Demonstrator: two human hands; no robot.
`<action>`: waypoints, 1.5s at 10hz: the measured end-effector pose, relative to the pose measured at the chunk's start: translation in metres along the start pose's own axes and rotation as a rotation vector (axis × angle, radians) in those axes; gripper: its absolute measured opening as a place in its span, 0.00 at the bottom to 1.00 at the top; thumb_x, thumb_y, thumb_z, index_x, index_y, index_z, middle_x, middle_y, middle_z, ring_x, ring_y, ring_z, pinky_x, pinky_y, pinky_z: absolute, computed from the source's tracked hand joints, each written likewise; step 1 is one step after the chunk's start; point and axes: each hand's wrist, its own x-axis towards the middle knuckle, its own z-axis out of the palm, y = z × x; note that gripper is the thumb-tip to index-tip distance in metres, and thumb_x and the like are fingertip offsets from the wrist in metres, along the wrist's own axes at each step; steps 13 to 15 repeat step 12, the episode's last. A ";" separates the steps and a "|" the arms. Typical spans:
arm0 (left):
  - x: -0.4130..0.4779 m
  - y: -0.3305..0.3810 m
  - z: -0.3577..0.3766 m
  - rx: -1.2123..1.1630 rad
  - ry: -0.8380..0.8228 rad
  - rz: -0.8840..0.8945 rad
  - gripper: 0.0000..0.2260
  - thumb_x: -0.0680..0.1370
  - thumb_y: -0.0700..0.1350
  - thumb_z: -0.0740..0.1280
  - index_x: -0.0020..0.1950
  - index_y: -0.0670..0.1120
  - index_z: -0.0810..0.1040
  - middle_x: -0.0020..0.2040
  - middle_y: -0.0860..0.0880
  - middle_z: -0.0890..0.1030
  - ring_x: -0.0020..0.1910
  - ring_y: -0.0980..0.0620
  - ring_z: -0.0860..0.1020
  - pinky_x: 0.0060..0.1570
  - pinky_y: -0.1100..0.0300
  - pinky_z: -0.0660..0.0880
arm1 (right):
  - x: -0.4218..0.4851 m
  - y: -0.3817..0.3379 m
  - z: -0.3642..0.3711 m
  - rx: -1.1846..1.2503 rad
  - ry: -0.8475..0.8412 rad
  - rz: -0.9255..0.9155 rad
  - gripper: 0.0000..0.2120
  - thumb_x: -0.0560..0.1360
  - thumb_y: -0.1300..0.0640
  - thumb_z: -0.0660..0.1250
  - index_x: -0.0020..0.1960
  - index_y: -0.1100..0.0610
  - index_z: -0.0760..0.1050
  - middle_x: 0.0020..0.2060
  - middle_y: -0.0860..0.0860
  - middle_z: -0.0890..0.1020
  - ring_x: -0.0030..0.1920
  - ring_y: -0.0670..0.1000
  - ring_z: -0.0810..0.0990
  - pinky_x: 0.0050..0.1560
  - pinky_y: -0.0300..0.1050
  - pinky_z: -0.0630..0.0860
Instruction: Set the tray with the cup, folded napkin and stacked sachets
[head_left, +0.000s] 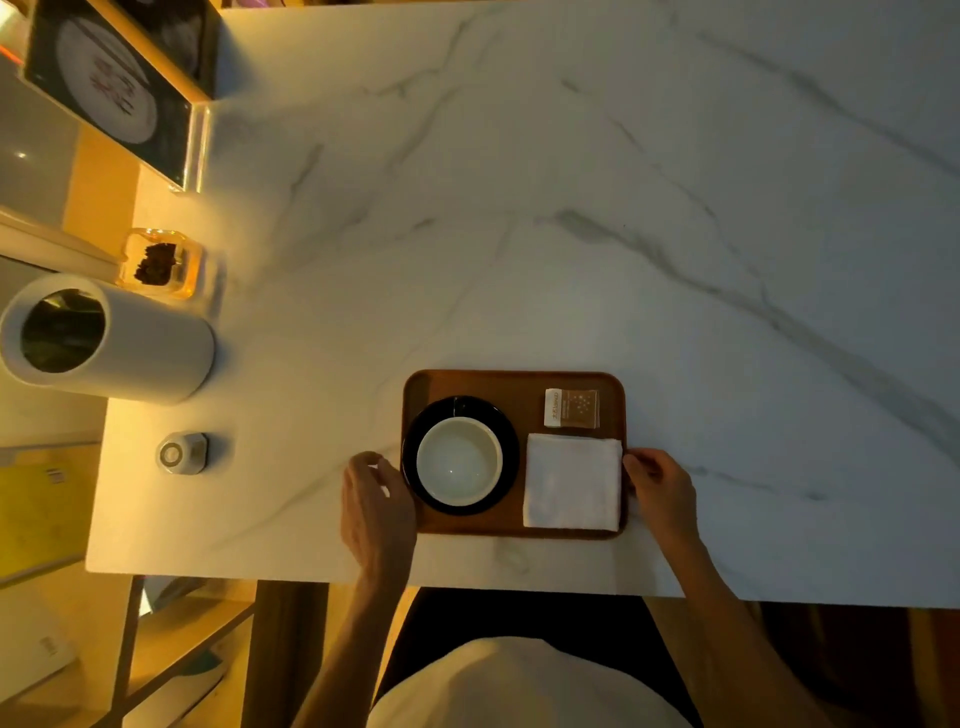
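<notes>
A brown wooden tray (498, 384) lies on the white marble table near its front edge. On the tray's left half a white cup (460, 462) stands empty on a black saucer (511, 452). A folded white napkin (571, 480) lies flat at the tray's front right. Behind it sits a small stack of brown and white sachets (571, 409). My left hand (374, 499) curls round the tray's left edge by the saucer. My right hand (660, 483) grips the tray's right edge beside the napkin.
At the table's left end are a white cylindrical canister (130, 343) lying on its side, a glass jar (156, 265) with dark contents and a small round metal object (182, 453). A framed sign (109, 88) stands at the back left. Bare marble (623, 208) stretches behind the tray.
</notes>
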 end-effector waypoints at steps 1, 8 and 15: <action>0.018 -0.020 0.008 0.121 -0.320 -0.046 0.17 0.83 0.51 0.57 0.67 0.43 0.72 0.62 0.43 0.78 0.60 0.43 0.77 0.59 0.43 0.76 | -0.003 0.000 -0.001 0.087 -0.004 0.058 0.10 0.77 0.54 0.66 0.55 0.58 0.78 0.50 0.55 0.83 0.48 0.52 0.80 0.51 0.45 0.76; 0.035 -0.033 0.016 -0.145 -0.430 -0.090 0.11 0.81 0.46 0.64 0.61 0.44 0.73 0.55 0.43 0.79 0.51 0.46 0.79 0.52 0.46 0.80 | -0.010 -0.012 0.002 0.217 0.074 0.186 0.13 0.74 0.53 0.70 0.56 0.58 0.80 0.51 0.55 0.83 0.51 0.55 0.79 0.54 0.50 0.77; 0.030 -0.010 -0.014 0.112 -0.563 0.047 0.13 0.84 0.42 0.54 0.64 0.39 0.73 0.63 0.39 0.75 0.60 0.40 0.74 0.61 0.47 0.73 | -0.025 -0.041 -0.016 -0.101 -0.049 0.017 0.14 0.80 0.55 0.61 0.61 0.60 0.78 0.56 0.60 0.82 0.55 0.59 0.79 0.59 0.53 0.75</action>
